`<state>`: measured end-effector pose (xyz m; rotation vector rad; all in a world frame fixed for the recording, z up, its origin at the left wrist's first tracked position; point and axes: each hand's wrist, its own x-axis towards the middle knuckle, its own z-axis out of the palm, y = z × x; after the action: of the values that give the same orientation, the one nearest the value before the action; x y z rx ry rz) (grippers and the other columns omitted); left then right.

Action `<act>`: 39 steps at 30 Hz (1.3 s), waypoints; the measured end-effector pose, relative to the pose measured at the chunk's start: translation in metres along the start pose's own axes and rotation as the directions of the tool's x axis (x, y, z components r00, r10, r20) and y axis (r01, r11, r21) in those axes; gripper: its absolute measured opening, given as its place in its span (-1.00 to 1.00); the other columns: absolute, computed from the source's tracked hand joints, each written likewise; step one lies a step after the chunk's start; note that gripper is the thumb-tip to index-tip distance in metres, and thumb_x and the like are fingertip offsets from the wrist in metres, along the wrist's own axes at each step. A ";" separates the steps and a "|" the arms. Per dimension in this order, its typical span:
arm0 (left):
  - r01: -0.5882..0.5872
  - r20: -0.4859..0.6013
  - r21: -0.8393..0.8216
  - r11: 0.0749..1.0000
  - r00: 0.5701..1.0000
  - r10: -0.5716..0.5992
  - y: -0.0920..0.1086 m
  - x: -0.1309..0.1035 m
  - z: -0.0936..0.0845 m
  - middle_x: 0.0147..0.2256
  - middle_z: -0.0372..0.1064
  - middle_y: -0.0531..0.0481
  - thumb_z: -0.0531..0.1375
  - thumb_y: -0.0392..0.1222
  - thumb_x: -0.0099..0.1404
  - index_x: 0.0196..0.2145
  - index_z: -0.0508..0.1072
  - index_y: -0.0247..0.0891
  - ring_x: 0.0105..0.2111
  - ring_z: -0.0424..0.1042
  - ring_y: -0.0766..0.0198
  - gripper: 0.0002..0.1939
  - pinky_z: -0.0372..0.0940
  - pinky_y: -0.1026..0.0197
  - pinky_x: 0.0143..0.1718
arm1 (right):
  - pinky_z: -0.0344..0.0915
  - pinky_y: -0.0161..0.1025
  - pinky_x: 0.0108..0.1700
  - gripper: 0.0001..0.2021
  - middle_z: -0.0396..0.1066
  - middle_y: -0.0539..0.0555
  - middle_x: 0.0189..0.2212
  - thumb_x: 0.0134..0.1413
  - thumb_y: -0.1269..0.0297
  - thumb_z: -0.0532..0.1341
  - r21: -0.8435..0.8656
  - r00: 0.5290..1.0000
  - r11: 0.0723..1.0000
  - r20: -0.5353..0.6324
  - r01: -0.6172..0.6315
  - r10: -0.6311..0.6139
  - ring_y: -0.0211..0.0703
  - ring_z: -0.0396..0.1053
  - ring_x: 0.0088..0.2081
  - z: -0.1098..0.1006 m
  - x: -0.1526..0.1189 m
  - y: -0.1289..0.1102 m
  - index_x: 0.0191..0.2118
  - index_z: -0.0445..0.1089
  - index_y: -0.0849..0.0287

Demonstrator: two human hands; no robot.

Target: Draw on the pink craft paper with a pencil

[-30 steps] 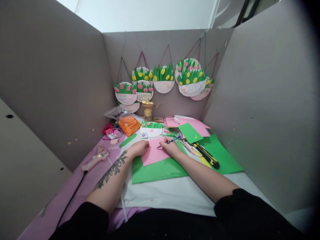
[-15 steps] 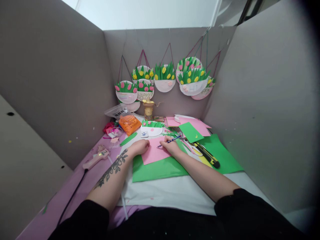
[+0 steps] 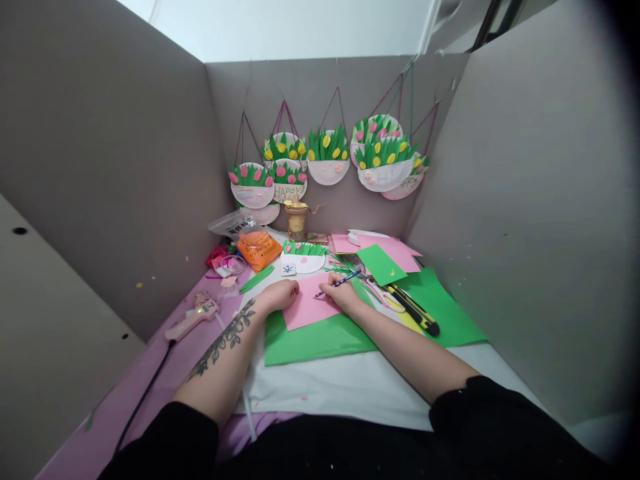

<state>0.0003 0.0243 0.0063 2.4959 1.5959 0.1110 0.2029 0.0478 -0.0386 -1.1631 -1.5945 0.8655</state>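
A pink sheet of paper (image 3: 311, 312) lies on a larger green sheet (image 3: 320, 345). My right hand (image 3: 339, 291) is closed round a dark blue patterned pencil (image 3: 346, 279), its tip on or just over the pink sheet. At the sheet's left edge rests my left hand (image 3: 283, 296), fingers curled in; whether they pinch the paper is too small to tell. Just behind the hands is a white half-plate piece (image 3: 303, 263) with green paper leaves and pink shapes, and a small white tag (image 3: 289, 269) stands by it.
A pink glue gun (image 3: 194, 319) lies left, its cord running forward. An orange bag (image 3: 259, 248) sits behind it. Scissors (image 3: 387, 298), a yellow-black cutter (image 3: 416, 309) and coloured sheets lie right. Plate baskets (image 3: 329, 171) hang on the back wall.
The pencil's upper end and tip have shifted very slightly. Both hands keep nearly the same place, and the view has moved a little.
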 end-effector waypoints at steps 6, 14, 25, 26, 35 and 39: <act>0.001 0.002 0.000 1.000 1.000 -0.001 0.002 -0.001 -0.002 -0.24 0.45 -0.10 0.01 -0.25 0.17 -0.24 0.43 -0.26 -0.28 0.39 0.20 -0.74 0.23 0.25 -0.29 | 0.04 -0.33 -0.54 -0.74 0.11 -0.13 -0.75 -0.24 0.26 0.17 -0.012 1.000 1.000 0.000 0.009 -0.009 -0.29 0.09 -0.62 0.000 0.000 0.000 -0.68 0.03 0.11; -0.002 -0.002 -0.002 1.000 1.000 0.002 -0.003 0.002 0.003 -0.27 0.44 -0.08 0.03 -0.27 0.15 -0.23 0.42 -0.25 -0.30 0.39 0.21 -0.74 0.23 0.26 -0.31 | 0.02 -0.33 -0.55 -0.77 0.09 -0.14 -0.77 -0.25 0.28 0.16 0.009 0.999 1.000 0.027 0.018 -0.018 -0.29 0.10 -0.62 0.000 0.002 0.008 -0.67 0.04 0.11; 0.009 -0.003 -0.018 1.000 1.000 -0.009 -0.004 0.003 0.002 -0.27 0.44 -0.07 0.03 -0.26 0.14 -0.24 0.43 -0.25 -0.30 0.39 0.21 -0.75 0.22 0.27 -0.31 | 0.00 -0.33 -0.55 -0.78 0.09 -0.13 -0.76 -0.28 0.30 0.15 0.015 0.999 1.000 0.043 0.011 -0.012 -0.30 0.08 -0.62 0.000 0.005 0.011 -0.68 0.03 0.12; 0.008 -0.003 -0.016 1.000 1.000 -0.008 -0.004 0.003 0.003 -0.27 0.44 -0.07 0.03 -0.27 0.14 -0.24 0.43 -0.25 -0.30 0.39 0.22 -0.74 0.22 0.27 -0.32 | 0.00 -0.33 -0.55 -0.78 0.08 -0.13 -0.76 -0.28 0.31 0.15 0.016 0.999 1.000 0.043 0.013 -0.014 -0.31 0.07 -0.62 0.000 0.005 0.011 -0.68 0.03 0.12; -0.001 -0.001 -0.001 1.000 1.000 0.001 -0.005 0.003 0.003 -0.27 0.44 -0.08 0.03 -0.27 0.14 -0.23 0.42 -0.25 -0.30 0.38 0.21 -0.74 0.22 0.27 -0.32 | -0.05 -0.33 -0.54 -0.77 0.03 -0.14 -0.76 -0.30 0.35 0.14 0.030 0.999 0.999 0.037 0.017 -0.018 -0.31 0.04 -0.61 0.000 0.005 0.011 -0.69 0.01 0.12; -0.008 0.000 -0.008 1.000 1.000 0.008 -0.004 0.003 0.002 -0.26 0.44 -0.08 0.03 -0.28 0.14 -0.24 0.42 -0.25 -0.29 0.39 0.21 -0.75 0.22 0.27 -0.30 | -0.07 -0.32 -0.54 -0.77 0.00 -0.14 -0.76 -0.31 0.36 0.13 0.027 0.999 0.999 0.036 0.024 -0.025 -0.30 0.03 -0.61 -0.001 0.004 0.011 -0.69 -0.02 0.12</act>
<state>-0.0018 0.0282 0.0031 2.4963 1.5824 0.1182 0.2064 0.0552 -0.0470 -1.1128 -1.6191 0.8935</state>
